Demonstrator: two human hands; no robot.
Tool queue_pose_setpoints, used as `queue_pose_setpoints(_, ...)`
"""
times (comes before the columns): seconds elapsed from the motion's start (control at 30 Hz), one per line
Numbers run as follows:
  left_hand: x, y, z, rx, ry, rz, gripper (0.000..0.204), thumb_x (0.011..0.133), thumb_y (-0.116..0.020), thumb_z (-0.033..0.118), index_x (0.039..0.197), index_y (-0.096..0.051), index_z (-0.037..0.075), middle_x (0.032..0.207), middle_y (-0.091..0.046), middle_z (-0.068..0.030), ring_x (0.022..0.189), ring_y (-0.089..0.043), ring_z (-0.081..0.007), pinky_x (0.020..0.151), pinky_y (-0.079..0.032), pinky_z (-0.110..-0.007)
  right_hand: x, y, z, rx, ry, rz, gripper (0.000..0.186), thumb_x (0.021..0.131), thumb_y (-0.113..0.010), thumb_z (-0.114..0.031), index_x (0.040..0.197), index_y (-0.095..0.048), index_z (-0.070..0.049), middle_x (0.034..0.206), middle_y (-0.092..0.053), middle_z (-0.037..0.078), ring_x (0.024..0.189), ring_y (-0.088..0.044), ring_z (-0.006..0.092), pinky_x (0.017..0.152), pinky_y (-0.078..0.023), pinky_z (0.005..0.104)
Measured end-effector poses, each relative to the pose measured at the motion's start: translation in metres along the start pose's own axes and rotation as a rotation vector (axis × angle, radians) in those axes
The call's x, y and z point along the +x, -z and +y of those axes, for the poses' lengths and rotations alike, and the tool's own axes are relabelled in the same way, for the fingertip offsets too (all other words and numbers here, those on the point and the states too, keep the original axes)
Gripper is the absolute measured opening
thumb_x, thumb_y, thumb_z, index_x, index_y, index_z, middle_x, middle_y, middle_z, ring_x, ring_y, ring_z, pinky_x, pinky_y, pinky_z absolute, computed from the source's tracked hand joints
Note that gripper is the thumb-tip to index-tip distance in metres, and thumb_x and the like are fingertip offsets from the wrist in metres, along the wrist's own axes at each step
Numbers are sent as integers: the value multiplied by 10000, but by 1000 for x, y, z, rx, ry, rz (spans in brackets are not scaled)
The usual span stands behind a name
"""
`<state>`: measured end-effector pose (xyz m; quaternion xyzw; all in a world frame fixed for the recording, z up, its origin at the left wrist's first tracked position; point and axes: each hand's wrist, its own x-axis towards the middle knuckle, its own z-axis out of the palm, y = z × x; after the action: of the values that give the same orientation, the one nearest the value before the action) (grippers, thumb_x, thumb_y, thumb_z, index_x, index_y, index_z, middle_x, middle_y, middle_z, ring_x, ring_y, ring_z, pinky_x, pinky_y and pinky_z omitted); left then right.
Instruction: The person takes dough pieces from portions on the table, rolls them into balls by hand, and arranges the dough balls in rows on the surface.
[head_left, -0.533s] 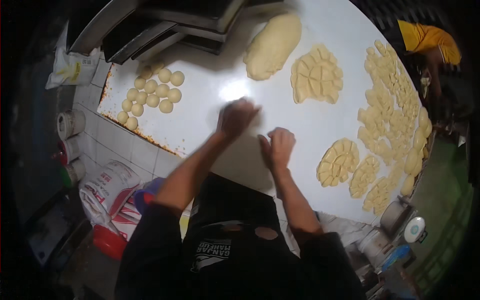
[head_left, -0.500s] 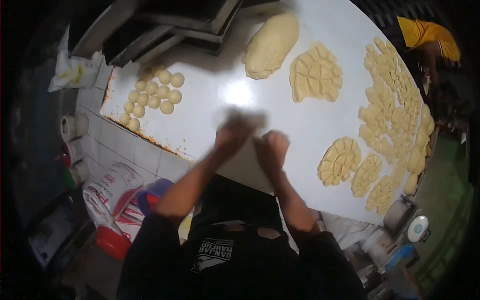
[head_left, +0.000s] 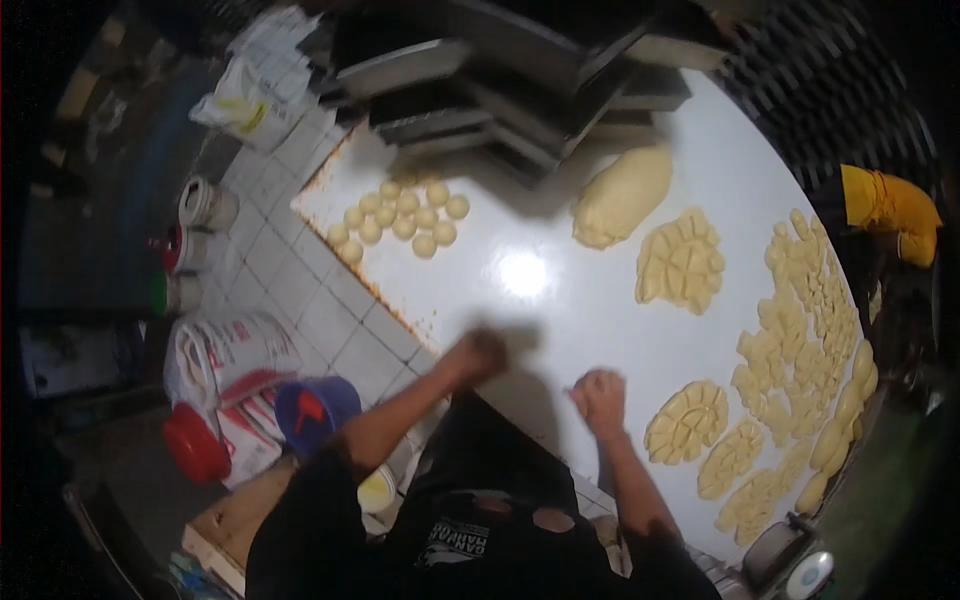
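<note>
My left hand [head_left: 482, 354], smeared by motion, is low over the white worktop [head_left: 545, 330] near its front left edge; its fingers are unclear. Closer to the middle, my right hand [head_left: 598, 398] has curled fingers, and whatever they might hold is hidden. Several small round dough balls [head_left: 404, 226] sit at the back left. A large oblong dough lump [head_left: 620, 195] and a scored, flattened dough piece [head_left: 678, 260] lie beyond my hands. To the right are scored dough rounds [head_left: 685, 422], many cut dough pieces [head_left: 790, 345] and a row of oval pieces [head_left: 838, 430].
Stacked dark metal trays [head_left: 500, 80] overhang the back. Left are sacks [head_left: 230, 355], a purple bucket [head_left: 330, 410], a red basin [head_left: 195, 440] and tubs [head_left: 208, 205] on white tiles. A person in yellow [head_left: 885, 200] is at the right. Pots [head_left: 770, 555] stand bottom right.
My view has swung, so the worktop appears lower and farther right, showing more trays. My hands have moved apart, the left one shifting leftward relative to the dough.
</note>
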<state>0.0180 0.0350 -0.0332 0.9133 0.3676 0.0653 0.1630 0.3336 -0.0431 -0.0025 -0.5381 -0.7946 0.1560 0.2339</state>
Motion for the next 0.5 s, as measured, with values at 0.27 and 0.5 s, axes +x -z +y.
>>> queue_pose_setpoints(0.27,3,-5,32,-256,-51,317,184,891,-813,215,896,-676,92,976,-683,-97,968,-670,-273,888,-532,-474,-1,-10,-1,55,33,61,224,888,-795,-187,935,-625,-48,992,-615,163,959,-547,403,846,-406,534)
queue_pose_setpoints(0.5,41,11,43,-175,292,412,215,893,-760,262,1017,-696,99,1209,-656,-89,1223,-589,-307,1060,-463,-471,52,-6,-24,-97,-377,145,159,943,-724,-74,1061,-636,-13,1099,-631,219,1094,-572,414,1002,-429,546)
